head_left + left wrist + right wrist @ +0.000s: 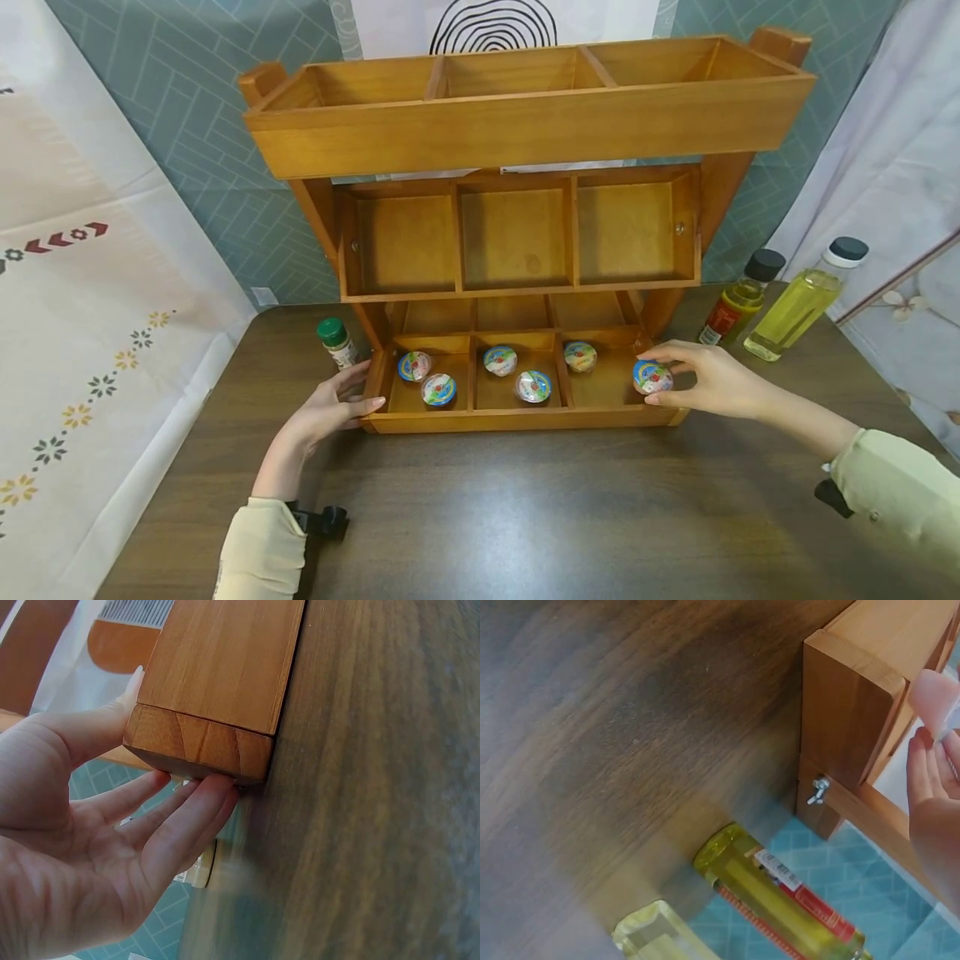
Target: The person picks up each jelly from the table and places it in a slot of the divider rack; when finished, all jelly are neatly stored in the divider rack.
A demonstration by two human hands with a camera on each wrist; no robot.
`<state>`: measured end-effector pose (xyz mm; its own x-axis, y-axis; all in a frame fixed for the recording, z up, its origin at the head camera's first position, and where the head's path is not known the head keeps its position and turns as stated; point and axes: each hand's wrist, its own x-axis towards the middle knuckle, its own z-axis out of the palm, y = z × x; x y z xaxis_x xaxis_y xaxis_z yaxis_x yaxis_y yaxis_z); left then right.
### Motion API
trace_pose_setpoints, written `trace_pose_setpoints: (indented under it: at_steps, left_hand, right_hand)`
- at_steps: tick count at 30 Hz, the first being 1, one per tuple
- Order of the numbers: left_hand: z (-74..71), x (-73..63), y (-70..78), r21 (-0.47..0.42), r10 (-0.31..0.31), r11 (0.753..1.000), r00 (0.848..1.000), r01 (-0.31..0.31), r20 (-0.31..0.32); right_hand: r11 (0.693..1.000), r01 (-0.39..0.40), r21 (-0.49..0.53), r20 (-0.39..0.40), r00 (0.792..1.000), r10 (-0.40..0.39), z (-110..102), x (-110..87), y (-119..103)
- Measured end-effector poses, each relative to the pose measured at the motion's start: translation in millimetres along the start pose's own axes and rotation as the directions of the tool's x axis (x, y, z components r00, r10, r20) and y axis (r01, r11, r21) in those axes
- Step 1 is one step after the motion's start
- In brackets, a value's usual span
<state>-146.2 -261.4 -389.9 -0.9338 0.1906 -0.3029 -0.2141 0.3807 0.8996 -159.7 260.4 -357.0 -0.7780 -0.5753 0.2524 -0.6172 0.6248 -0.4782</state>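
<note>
A three-tier wooden rack (480, 137) stands on the dark wood table. My left hand (324, 414) holds the left end of its bottom tray (517, 421), thumb over the rim and fingers against the outer end (199, 742). At the tray's right compartment, my right hand (708, 381) pinches a small jelly cup (651, 377) with a printed lid between thumb and fingers. Similar cups sit in the tray: two (438, 389) on the left, two (533, 386) in the middle, one (581, 357) on the right. In the right wrist view, the held cup is mostly hidden.
A green-capped seasoning jar (337, 342) stands left of the rack, close to my left hand. Behind my right hand are a dark-capped oil bottle (738, 300) with a red label and a taller clear bottle (802, 304) of yellow oil. The upper tiers (517, 233) overhang the bottom tray.
</note>
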Motion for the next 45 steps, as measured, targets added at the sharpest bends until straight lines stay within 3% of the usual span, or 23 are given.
trace_pose_setpoints:
  at_steps: [6, 15, 26, 36, 45]
  left_hand:
    - [-1.8, 0.5, 4.1, 0.005, 0.011, 1.000, 1.000, -0.011, -0.002]
    - [-3.8, 5.8, 7.9, 0.015, 0.024, 1.000, 1.000, -0.024, -0.009]
    - [-7.4, 8.5, 12.4, 0.025, 0.024, 0.999, 1.000, -0.024, -0.008]
    - [-1.9, 4.5, 4.5, 0.024, 0.025, 0.999, 1.000, -0.025, 0.001]
    - [2.6, -3.1, -1.2, 0.022, 0.014, 1.000, 1.000, -0.014, 0.001]
  right_hand:
    - [1.000, -0.030, -0.004, 0.042, 0.999, 0.030, 6, 12.3, 6]
    - [0.994, -0.016, -0.109, 0.074, 0.997, 0.024, 12, 29.0, 8]
    - [0.996, -0.001, -0.086, 0.118, 0.993, 0.011, 11, 39.5, 7]
    - [0.996, -0.050, -0.078, 0.155, 0.986, 0.062, 14, 30.7, 5]
    - [0.997, -0.017, -0.069, 0.173, 0.985, 0.028, 20, 23.4, 6]
